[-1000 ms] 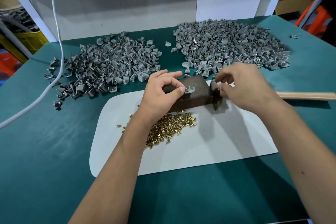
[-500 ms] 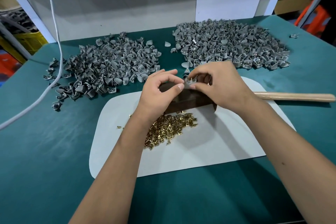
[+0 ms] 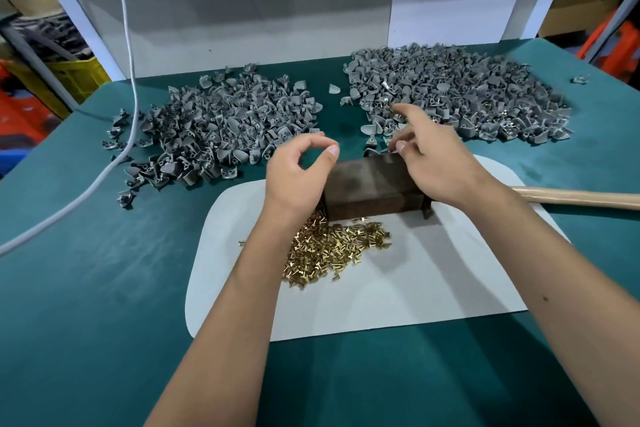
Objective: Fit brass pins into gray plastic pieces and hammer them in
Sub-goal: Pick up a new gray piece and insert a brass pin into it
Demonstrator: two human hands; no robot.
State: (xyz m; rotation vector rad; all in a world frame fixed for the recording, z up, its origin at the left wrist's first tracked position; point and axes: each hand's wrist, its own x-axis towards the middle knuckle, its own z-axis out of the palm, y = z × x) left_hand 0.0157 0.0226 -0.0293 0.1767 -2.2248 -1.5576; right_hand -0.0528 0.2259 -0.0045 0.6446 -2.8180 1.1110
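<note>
A dark block (image 3: 370,184) stands on the white mat (image 3: 398,291), with a heap of brass pins (image 3: 332,250) just in front of it. My left hand (image 3: 298,180) hovers at the block's left end, thumb and forefinger loosely curved, holding nothing. My right hand (image 3: 429,159) is over the block's far right corner, forefinger stretched toward the right pile of gray plastic pieces (image 3: 460,97). Its thumb and curled fingers seem to pinch a small gray piece (image 3: 390,149), mostly hidden. Another pile of gray pieces (image 3: 221,128) lies at left.
A hammer lies behind my right wrist, its wooden handle (image 3: 571,198) pointing right and its head (image 3: 426,209) against the block. A white cable (image 3: 129,45) hangs down over the left pile onto the green table (image 3: 86,288). A grey panel stands behind the piles.
My right hand came from the hammer to the block, took the gray piece from my left fingers, and moved back toward the right pile. My left hand let go and its fingers loosened.
</note>
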